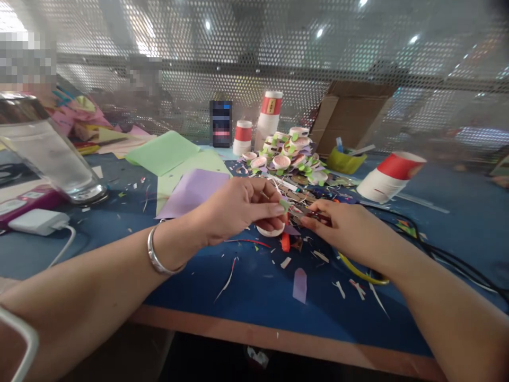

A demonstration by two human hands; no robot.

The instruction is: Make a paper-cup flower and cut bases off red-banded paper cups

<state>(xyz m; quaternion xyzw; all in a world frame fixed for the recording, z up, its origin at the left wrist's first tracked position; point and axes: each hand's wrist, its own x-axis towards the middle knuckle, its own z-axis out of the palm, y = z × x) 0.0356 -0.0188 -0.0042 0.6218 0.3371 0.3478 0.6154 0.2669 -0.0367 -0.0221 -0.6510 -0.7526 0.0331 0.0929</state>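
Note:
My left hand point(248, 207) is closed in a pinch on a small piece of green paper point(284, 205). Facing it, my right hand point(342, 225) curls around scissors, whose dark handle and grey blades are mostly hidden by my fingers. The blade end points toward the green paper. Below my left fingertips lies a white paper-cup base point(270, 231), with a red piece point(285, 242) beside it. On the mat nearer to me rests a purple paper tab point(300, 285) with a rounded end.
Purple paper point(199, 190) and green sheets point(165, 154) lie to the left. A heap of cut cup bases point(281, 161) with green tabs stands behind my hands. Stacked paper cups point(392, 178) lean at right. A glass bottle point(55, 154), power strip point(29, 204) and black cables point(445, 252) flank the scraps.

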